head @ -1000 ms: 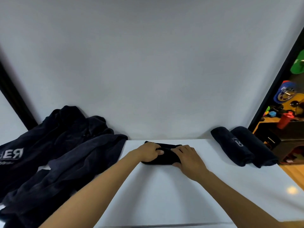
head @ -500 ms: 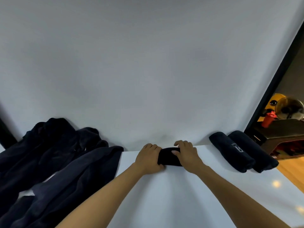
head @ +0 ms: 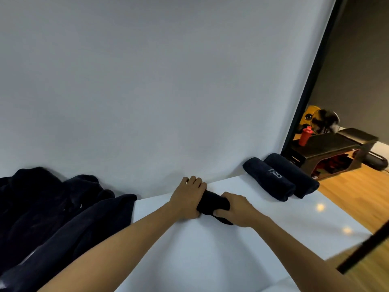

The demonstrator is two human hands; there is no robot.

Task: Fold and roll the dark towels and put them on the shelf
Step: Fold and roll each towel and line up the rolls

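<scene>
**Third roll being gathered up at the far edge**

Both hands are closing around a rolled dark towel [head: 212,204] lying near the far edge of the white bench [head: 210,260], close to where the backdrop [head: 168,81] meets it. The left hand [head: 187,200] is wrapping over the roll's left end, fingers curled across its top; the right hand [head: 236,209] is gripping the right end, with a loose flap of cloth trailing beneath it. Holding both ends at once is probably keeping the roll from springing open. Two finished rolls [head: 280,179] are lying side by side, touching, at the far right corner, so this one likely belongs beside them. A heap of unfolded dark towels [head: 54,218] is covering the bench's left edge, waiting its turn. The trailing flap is looking like the weak spot: it may unwind unless tucked in before the roll is set down
</scene>
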